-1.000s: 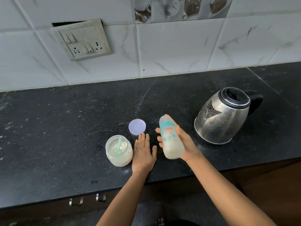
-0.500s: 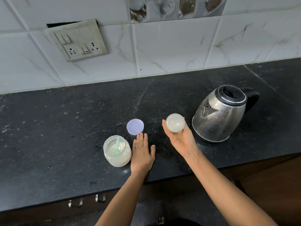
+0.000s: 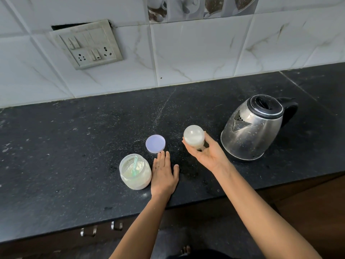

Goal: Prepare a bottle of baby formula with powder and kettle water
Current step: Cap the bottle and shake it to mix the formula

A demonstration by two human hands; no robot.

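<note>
Though side-on earlier, bottle [image 3: 193, 138] now end-on.

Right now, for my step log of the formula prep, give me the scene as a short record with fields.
right hand: palm up, holds the baby bottle above the counter, one end toward the camera
baby bottle: milky white liquid inside
left hand: flat on the counter, beside the powder jar
powder jar: open, green scoop standing in the powder
jar lid: lying on the counter behind the jar
kettle: on the counter, right of the bottle, lid down
</note>
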